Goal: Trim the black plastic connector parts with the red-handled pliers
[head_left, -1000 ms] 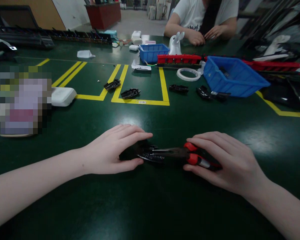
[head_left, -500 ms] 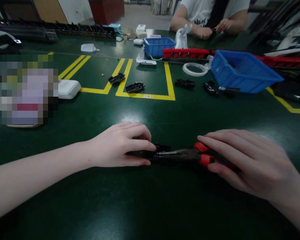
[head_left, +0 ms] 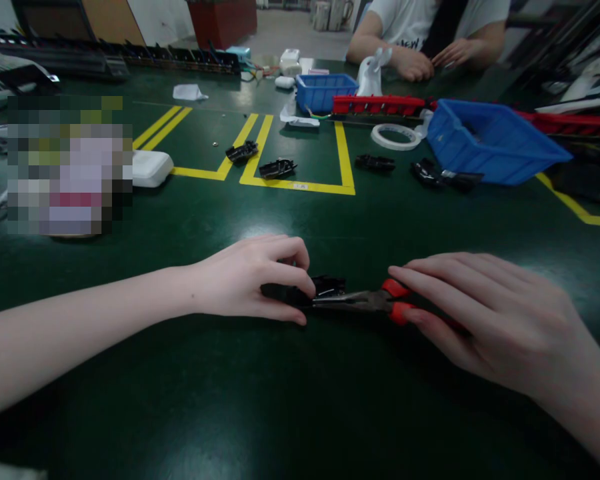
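My left hand (head_left: pixel 260 277) is closed around a small black plastic part (head_left: pixel 330 285) on the green table, its far end sticking out past my fingertips. From the right, my right hand (head_left: pixel 495 307) grips needle-nose pliers (head_left: pixel 365 301) by their red handles. The long dark jaws point left and reach the near side of the black part, close to my left index finger and thumb. Whether the jaw tips pinch anything cannot be made out. Similar black parts (head_left: pixel 278 169) lie farther back on the table.
A large blue bin (head_left: pixel 495 143) stands at the right, a smaller blue bin (head_left: pixel 325 92) behind. A tape roll (head_left: pixel 395 137), a white case (head_left: pixel 150 168) and a white rabbit figure (head_left: pixel 370 77) are on the table (head_left: pixel 300 407). Another person's hands (head_left: pixel 415 65) rest at the far edge.
My left fingers have curled in around the black part. My right hand has shifted back along the handles, and the pliers' jaws sit at the part's near side. The camera view has tilted slightly.
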A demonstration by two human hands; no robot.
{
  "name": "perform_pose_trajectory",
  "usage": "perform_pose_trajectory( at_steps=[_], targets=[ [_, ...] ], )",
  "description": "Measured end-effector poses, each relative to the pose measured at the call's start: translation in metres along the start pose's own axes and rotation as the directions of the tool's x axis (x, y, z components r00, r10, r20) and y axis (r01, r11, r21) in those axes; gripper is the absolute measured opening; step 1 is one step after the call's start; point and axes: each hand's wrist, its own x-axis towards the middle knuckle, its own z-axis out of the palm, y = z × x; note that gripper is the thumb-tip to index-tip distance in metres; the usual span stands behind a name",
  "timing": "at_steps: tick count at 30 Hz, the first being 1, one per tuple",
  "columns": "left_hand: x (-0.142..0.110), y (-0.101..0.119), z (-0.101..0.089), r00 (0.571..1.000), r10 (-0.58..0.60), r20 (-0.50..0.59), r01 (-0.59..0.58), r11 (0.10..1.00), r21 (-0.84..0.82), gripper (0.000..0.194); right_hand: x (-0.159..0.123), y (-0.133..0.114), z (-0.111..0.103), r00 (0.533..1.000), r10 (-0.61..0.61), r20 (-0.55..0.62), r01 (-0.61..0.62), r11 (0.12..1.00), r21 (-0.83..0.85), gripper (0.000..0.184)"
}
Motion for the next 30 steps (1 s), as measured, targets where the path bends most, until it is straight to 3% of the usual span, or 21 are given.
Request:
perform_pose_trajectory(
  at_steps=[13, 22, 30],
  targets=[
    [-0.001, -0.001, 0.001, 1.0, 0.01, 0.0, -0.01, 1.0, -0.028, 0.026, 0.007, -0.006, -0.006, 0.999, -0.049, 0.005, 0.05, 0.995, -0.09, 0.021],
    [0.001, 0.0, -0.002, 1.0, 0.026, 0.01, -0.025, 0.997, -0.08, 0.029, 0.006, -0.001, -0.001, 0.998, -0.052, 0.033, 0.055, 0.995, -0.079, 0.028],
    [0.003, 0.0, 0.001, 1.0, 0.028, -0.004, -0.028, 1.0, 0.012, 0.026, 0.008, 0.004, 0.002, 0.997, -0.075, 0.012, 0.076, 0.994, -0.074, 0.04]
  ],
)
